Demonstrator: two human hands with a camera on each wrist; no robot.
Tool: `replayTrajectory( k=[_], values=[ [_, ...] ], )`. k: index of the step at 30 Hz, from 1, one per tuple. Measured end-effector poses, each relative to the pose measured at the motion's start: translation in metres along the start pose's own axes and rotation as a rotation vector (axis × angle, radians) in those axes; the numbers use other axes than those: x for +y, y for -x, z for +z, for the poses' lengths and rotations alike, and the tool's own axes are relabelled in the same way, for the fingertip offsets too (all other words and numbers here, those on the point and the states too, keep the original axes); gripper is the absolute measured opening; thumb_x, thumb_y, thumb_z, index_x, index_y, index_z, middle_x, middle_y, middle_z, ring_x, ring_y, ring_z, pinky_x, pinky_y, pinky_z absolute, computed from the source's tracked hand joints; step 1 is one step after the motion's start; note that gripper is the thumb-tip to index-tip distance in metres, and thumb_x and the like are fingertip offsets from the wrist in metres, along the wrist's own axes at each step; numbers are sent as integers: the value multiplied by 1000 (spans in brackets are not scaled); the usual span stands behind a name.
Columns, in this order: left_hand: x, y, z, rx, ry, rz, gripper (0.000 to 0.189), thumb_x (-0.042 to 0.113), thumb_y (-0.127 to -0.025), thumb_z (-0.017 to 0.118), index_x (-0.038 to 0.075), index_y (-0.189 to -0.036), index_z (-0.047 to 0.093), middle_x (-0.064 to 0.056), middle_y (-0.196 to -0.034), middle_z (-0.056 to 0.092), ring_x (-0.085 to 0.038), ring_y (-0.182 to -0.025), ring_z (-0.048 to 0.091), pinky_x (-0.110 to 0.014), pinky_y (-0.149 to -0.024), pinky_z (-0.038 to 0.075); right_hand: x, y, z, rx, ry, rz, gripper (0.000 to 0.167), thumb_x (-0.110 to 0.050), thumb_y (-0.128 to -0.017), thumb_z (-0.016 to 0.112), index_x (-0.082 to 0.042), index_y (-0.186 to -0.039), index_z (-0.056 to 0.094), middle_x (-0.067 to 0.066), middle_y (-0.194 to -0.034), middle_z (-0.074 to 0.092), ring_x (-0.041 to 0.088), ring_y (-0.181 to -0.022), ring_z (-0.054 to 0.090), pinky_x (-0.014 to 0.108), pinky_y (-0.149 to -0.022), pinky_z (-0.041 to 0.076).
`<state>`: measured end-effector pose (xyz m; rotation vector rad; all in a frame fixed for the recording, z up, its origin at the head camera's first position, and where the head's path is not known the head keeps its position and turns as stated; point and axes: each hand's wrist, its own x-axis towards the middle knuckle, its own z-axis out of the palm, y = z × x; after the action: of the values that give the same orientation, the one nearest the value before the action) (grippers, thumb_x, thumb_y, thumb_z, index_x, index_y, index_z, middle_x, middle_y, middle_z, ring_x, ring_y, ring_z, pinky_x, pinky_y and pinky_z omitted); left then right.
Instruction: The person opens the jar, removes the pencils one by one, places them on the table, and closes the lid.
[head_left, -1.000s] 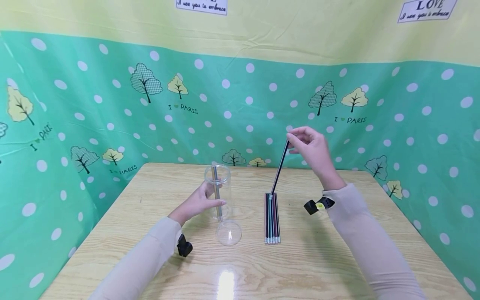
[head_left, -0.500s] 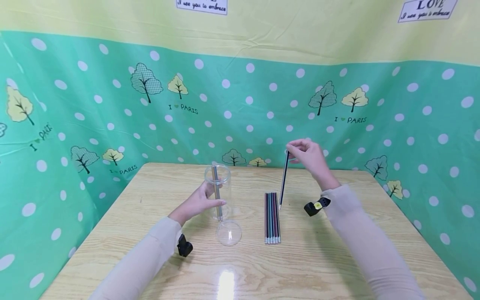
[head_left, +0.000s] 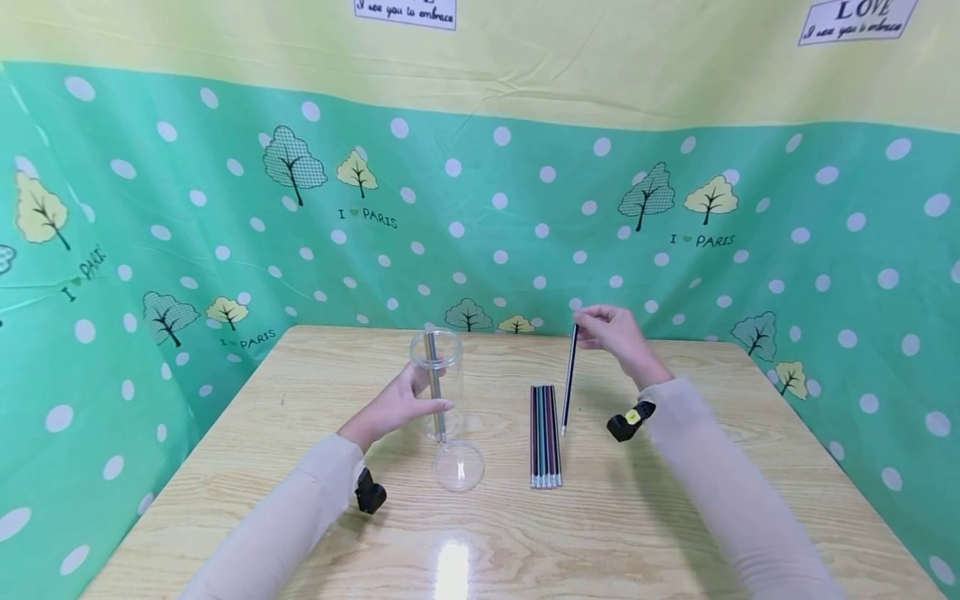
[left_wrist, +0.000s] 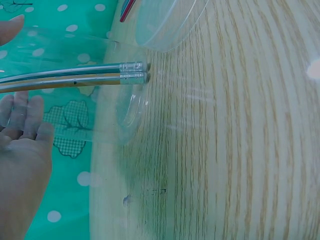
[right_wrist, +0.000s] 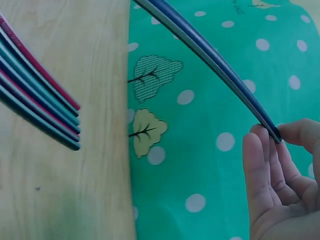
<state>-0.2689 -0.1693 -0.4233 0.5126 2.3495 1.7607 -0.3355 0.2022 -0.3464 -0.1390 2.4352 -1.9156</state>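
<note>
My left hand (head_left: 397, 404) grips a clear plastic jar (head_left: 455, 392) that stands upright on the table. Inside it are two pencils (left_wrist: 100, 74), their metal-banded eraser ends down at the base. Off to the right, my right hand (head_left: 615, 337) pinches a dark striped pencil (head_left: 570, 379) at its top end between thumb and fingertips. This pencil hangs almost vertical, its light eraser end down, just right of a row of several striped pencils (head_left: 545, 437). Red, teal and dark blue stripes show on that row (right_wrist: 42, 90) in the right wrist view.
A clear round lid (head_left: 459, 467) lies on the wooden table (head_left: 337, 542) in front of the jar. Behind the table's far edge hangs a green and yellow printed cloth (head_left: 495, 208), which also runs along both sides. Black cameras are strapped to both wrists.
My right hand has come down with its pencil, whose lower end has swung from the top of the row to its right side. The left hand and jar stay put.
</note>
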Motion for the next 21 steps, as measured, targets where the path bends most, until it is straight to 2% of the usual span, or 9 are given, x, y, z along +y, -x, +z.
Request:
replayTrajectory(
  k=[5,14,21],
  values=[
    [1,0,0,0,-4,-2,89,18,-86,81,15,-156,26,-16,-158,35,-33,-149,21,-51,-120,13,19,-3,2,-28,-12,42,44,-21,-99,65,9,-130,55,13,-107,63,16,-85,65,34,-87,58],
    [0,1,-1,-2,4,-6,90,19,-85,81,16,-156,26,-16,-158,34,-33,-149,20,-51,-120,13,51,-6,13,-46,46,92,39,-21,-100,64,8,-125,58,14,-105,64,19,-86,66,35,-85,59],
    [-1,-1,0,5,3,-2,88,19,-85,82,14,-154,28,-16,-157,37,-33,-149,22,-51,-120,14,71,-6,18,-100,94,101,40,-21,-101,62,10,-126,57,16,-106,65,17,-85,65,34,-86,58]
  ],
)
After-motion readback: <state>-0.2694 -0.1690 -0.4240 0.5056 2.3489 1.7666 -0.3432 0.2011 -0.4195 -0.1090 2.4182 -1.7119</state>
